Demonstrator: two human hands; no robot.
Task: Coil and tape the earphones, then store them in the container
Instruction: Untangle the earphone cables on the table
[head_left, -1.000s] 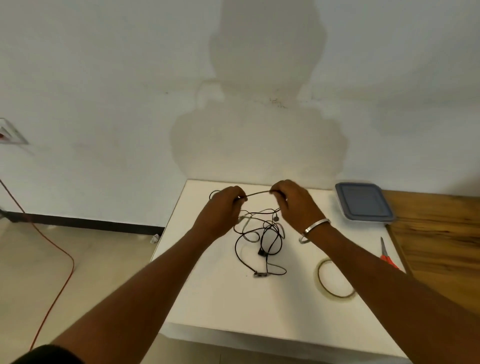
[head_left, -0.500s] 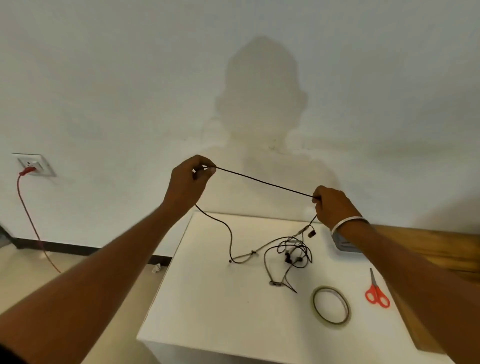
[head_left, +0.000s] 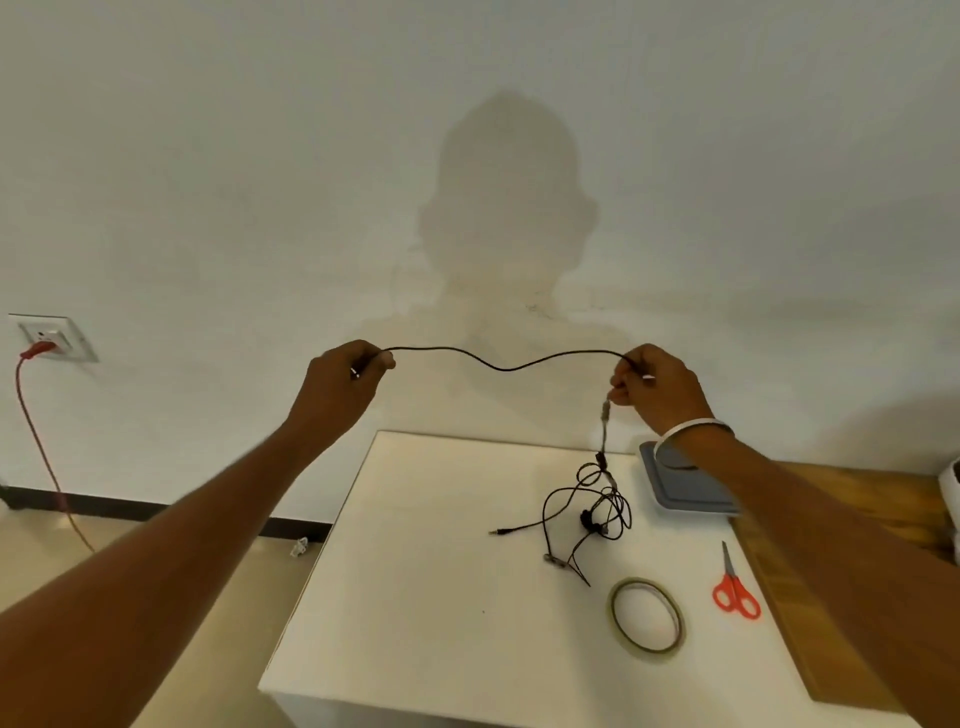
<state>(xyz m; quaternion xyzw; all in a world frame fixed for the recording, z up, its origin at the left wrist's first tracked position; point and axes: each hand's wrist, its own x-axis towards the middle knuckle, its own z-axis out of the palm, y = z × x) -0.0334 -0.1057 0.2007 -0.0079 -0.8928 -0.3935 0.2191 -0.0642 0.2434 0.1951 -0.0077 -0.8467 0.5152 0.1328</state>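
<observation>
The thin black earphones (head_left: 587, 512) trail up from a tangle on the white desk (head_left: 415, 571); a slack span sags between the left hand (head_left: 343, 384) and right hand (head_left: 657, 387), each grip pinched on the cord. Nearby lie a tape roll (head_left: 647, 618), red scissors (head_left: 733, 584) and a grey-lidded container (head_left: 685, 483).
</observation>
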